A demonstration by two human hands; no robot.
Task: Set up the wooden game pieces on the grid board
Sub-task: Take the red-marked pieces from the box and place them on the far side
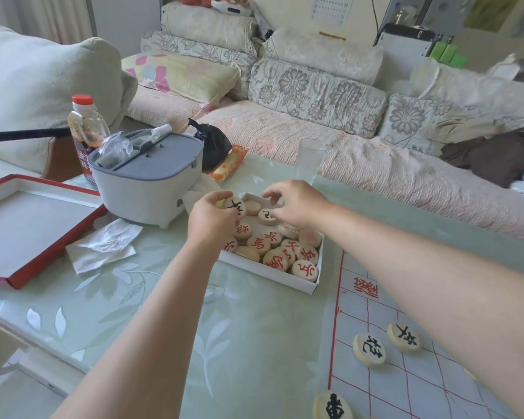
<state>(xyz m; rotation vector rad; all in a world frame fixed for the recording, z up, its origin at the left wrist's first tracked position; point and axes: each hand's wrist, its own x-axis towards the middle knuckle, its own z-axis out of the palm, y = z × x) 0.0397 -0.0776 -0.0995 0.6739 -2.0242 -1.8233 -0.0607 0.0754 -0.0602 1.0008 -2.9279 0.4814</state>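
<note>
Two bare hands are reaching into the white box at the centre of the frame, where round wooden pieces, mostly red-marked, are lying heaped. The left hand is gripping a black-marked piece between thumb and fingers. The right hand is hovering with fingers curled over another black-marked disc; whether it is gripping is unclear. Three black-marked pieces are sitting on the grid board at lower right.
</note>
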